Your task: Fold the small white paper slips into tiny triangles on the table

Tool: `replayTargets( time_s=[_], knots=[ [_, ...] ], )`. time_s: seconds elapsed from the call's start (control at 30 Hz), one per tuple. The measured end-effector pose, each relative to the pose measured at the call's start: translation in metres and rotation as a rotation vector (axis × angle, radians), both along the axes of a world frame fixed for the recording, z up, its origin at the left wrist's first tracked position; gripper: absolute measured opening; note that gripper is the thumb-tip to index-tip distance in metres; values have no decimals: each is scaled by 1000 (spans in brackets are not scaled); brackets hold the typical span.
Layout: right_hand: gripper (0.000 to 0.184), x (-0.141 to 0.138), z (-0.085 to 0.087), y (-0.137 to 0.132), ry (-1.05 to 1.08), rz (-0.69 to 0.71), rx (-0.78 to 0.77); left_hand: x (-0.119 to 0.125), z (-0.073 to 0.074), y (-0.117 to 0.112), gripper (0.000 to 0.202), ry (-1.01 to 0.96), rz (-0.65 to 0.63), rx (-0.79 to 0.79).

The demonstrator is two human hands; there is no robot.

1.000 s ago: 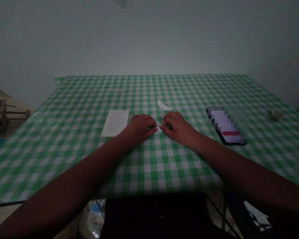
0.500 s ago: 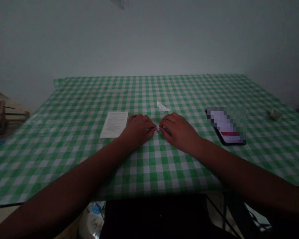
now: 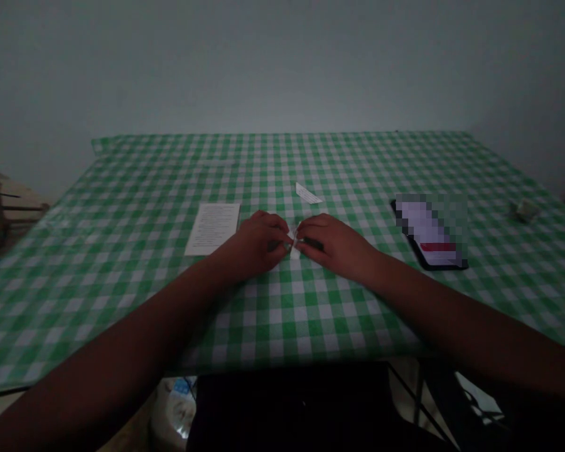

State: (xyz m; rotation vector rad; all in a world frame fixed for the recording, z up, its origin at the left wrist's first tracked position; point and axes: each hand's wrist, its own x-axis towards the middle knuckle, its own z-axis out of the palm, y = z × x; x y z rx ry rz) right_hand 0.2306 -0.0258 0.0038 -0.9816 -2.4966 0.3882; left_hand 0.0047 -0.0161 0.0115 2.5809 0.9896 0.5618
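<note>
Between my two hands is a small white folded piece of paper [image 3: 295,252], low over the checked tablecloth [image 3: 282,320]. My left hand [image 3: 263,242] pinches it from the left with thumb and fingertips. From the right, my right hand [image 3: 332,242] pinches it too, and the fingertips of both hands nearly meet. The paper's exact folds are too small to make out. A printed sheet [image 3: 213,229] lies flat just left of my left hand. Beyond the hands rests a small printed paper scrap [image 3: 307,193] with a slanted edge.
A phone [image 3: 428,235] with its screen lit and partly blurred out lies to the right. Farther right is a small crumpled-looking object [image 3: 524,211]. A pale strip [image 3: 216,163] lies toward the back left. The wall [image 3: 282,69] stands behind the table.
My fingertips have come closer together, and more of the small white paper shows below them. The whole view has shifted slightly; the sheet, scrap and phone lie as before.
</note>
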Motion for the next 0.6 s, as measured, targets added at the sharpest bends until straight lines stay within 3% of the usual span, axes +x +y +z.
replayTargets(
  time_s=[0.2, 0.6],
  knots=[
    [15, 4, -8, 6, 90, -18, -39, 1, 2, -4, 19, 56, -2, -6],
    [19, 5, -6, 6, 66, 21, -6, 2, -5, -2, 16, 76, 62, -4]
  ],
)
